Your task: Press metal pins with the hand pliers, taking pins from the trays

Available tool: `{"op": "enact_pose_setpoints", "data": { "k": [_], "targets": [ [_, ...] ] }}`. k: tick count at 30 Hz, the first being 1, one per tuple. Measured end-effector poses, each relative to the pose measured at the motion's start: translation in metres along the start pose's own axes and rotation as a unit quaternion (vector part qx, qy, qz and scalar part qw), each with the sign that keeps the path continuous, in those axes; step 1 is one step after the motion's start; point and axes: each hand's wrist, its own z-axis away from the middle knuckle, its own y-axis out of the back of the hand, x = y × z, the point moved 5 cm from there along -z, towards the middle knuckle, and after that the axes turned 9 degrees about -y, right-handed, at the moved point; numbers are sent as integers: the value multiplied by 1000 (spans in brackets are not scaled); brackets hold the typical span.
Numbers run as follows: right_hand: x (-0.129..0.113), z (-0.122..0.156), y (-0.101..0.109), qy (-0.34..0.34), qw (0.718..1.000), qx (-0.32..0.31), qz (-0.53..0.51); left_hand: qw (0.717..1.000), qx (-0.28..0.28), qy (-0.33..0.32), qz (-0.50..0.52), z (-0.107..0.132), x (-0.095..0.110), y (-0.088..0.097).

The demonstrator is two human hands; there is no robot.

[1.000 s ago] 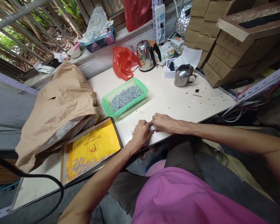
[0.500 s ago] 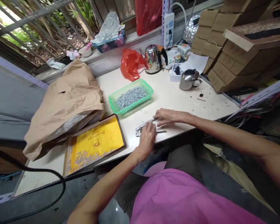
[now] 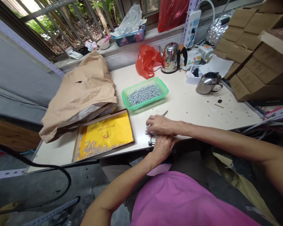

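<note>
My right hand (image 3: 162,124) is closed, its fingers curled over a small metal device at the front edge of the table. My left hand (image 3: 163,146) is just below, also closed at the device, its fingertips partly hidden by the right hand. Parts of the metal device (image 3: 150,142) show left of my hands, with a dark end and a bit of red; its exact kind is unclear. A thin metal rod (image 3: 165,113) sticks out beyond the right hand. Behind stands a green plastic basket (image 3: 145,105) full of small metal pins or screws.
To the left lies a shallow tray (image 3: 130,125) with a yellow sheet (image 3: 118,125) and several metal pieces (image 3: 94,149). A brown paper bag (image 3: 85,91) sits behind it. Farther back are a red bag (image 3: 145,61), kettle (image 3: 170,59), metal pot (image 3: 207,84) and stacked cardboard boxes (image 3: 257,67).
My right hand has moved over the metal device, and my left hand has shifted to its near side, below the right hand. The camera view has turned, moving the table contents rightward.
</note>
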Motion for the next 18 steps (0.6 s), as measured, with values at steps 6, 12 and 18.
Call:
{"op": "enact_pose_setpoints", "data": {
  "k": [6, 12, 18],
  "targets": [
    [-52, -10, -27, 120, 992, 29, 3, 999, -10, -42, -9, 16, 4, -10],
    [-51, -24, 18, 93, 954, 209, -197, 991, 28, -111, -65, 17, 10, 5],
    [36, -38, 88, -74, 916, 373, -127, 981, 108, 92, -129, 82, -57, 92]
  ]
}}
